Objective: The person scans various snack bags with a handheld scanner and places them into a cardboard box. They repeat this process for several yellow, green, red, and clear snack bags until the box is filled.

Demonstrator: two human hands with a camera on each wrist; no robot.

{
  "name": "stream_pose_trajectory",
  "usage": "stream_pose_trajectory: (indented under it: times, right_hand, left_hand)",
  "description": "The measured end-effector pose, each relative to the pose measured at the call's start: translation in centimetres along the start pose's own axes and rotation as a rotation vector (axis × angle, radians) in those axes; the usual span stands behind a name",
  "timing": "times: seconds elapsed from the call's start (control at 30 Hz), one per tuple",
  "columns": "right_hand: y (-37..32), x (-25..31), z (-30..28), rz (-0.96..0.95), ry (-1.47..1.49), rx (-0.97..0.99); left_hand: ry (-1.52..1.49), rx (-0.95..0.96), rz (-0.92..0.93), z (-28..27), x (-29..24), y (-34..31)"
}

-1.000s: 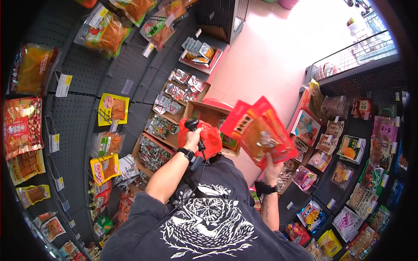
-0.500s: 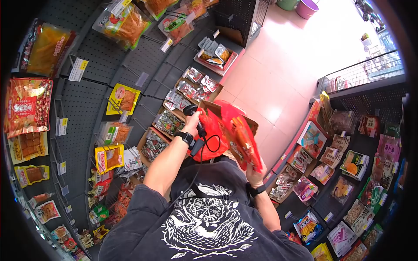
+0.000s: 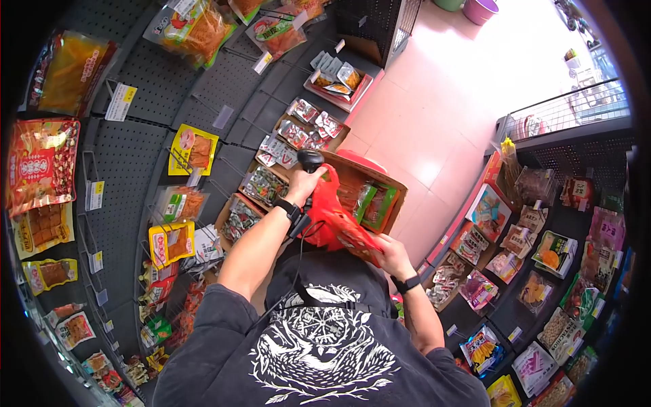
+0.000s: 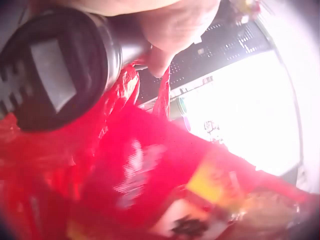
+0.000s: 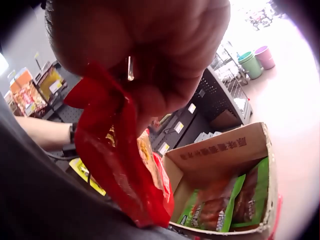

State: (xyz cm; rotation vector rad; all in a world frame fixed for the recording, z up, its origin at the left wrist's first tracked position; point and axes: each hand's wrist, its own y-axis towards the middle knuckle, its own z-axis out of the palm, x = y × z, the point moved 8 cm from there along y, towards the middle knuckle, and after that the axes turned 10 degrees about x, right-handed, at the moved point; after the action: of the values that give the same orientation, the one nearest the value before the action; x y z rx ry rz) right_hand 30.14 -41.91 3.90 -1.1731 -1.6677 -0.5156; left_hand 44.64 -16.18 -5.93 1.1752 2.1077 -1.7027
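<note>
Daylight is pouring in from the upper right of my head view, bleaching the far end of the pink floor [image 3: 407, 129], while black curved borders are bending the shelves. In my left wrist view, glare is swallowing the right side and the red packet [image 4: 150, 165] is smearing out of focus. In my right wrist view, my fingers [image 5: 150, 95] are falling into dark shadow against the blown-out floor.

A purple bucket [image 3: 480, 10] stands beside a green bucket [image 5: 250, 65] on the pink floor [image 3: 420, 129]. A yellow packet [image 3: 193, 150] hangs on the dark rack [image 3: 129, 159].
</note>
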Motion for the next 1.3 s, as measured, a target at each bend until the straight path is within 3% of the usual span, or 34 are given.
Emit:
stream_pose_trajectory:
  times: [0.07,0.13,0.2,0.27,0.33,0.43,0.47,0.53,0.57,0.67,0.73,0.77,0.8,0.93,1.0,1.07,1.1,1.13,1.2,1.27,1.3]
  right_hand:
    - [2.3,-0.3,2.1,0.024,-0.065,0.092]
    - [4.7,-1.0,3.1,0.064,-0.107,0.048]
    - [5.9,-1.7,2.8,0.116,-0.095,-0.008]
    - [5.7,-4.0,1.2,0.384,0.132,-0.187]
    - [5.0,-4.9,-0.1,0.526,0.218,-0.238]
    - [4.7,-4.9,-0.3,0.517,0.199,-0.253]
    - [4.7,-5.3,0.6,0.377,0.352,-0.301]
    - [4.1,-3.5,0.6,0.161,0.534,-0.459]
    - [3.5,-1.9,0.3,0.082,0.555,-0.567]
    - [3.4,-1.2,0.6,0.075,0.215,-0.399]
    - [3.1,-1.2,0.7,0.07,-0.01,-0.294]
    - [2.9,-2.8,2.6,0.164,-0.314,-0.007]
    - [2.6,-1.5,2.5,0.021,-0.35,-0.079]
    - [3.3,2.3,3.0,-0.036,-0.398,-0.002]
    - [3.2,1.4,3.8,-0.05,-0.422,0.075]
    - [3.2,-1.4,3.8,-0.034,-0.163,0.001]
    - [3.1,-0.1,1.8,-0.061,-0.034,-0.074]
    - [2.6,-1.9,1.5,0.076,0.074,-0.027]
    - [-0.2,-4.9,-1.1,0.331,0.466,-0.189]
    - [-3.1,-9.6,-3.0,0.316,0.744,-0.474]
    - [-4.2,-10.5,-4.0,0.289,0.93,-0.611]
  left_hand:
    - [0.046,-0.014,0.087,0.2,-1.6,-1.2]
    - [0.308,-0.101,0.24,0.2,-4.8,-3.5]
    - [0.319,-0.086,0.281,0.5,-6.1,-5.4]
    - [0.382,-0.032,0.292,1.3,-6.8,-7.3]
    - [0.357,0.036,0.331,2.6,-7.1,-9.0]
    - [-0.077,0.506,0.427,8.2,-7.5,-11.7]
    - [-0.232,0.669,0.424,10.3,-7.8,-12.8]
    - [-0.215,0.719,0.584,12.4,-10.2,-15.6]
    - [-0.124,0.687,0.594,12.9,-10.6,-15.8]
    - [0.087,0.626,0.568,12.4,-11.3,-15.4]
    - [0.445,0.47,0.508,10.6,-10.6,-14.8]
    - [0.484,0.433,0.507,9.7,-10.3,-14.7]
    - [0.549,0.367,0.457,8.8,-10.3,-14.7]
    - [0.556,0.102,0.634,6.8,-10.6,-12.9]
    - [0.543,0.175,0.753,7.5,-11.6,-13.5]
    - [0.39,0.467,0.944,8.8,-12.1,-15.2]
    - [0.255,0.647,1.017,8.9,-12.3,-16.1]
    - [0.251,0.735,0.907,8.5,-11.3,-15.9]
    - [-0.027,0.659,0.87,5.1,-9.7,-14.9]
    - [-0.401,0.612,0.537,2.2,-5.7,-11.1]
    - [-0.534,0.584,0.521,1.3,-3.7,-9.2]
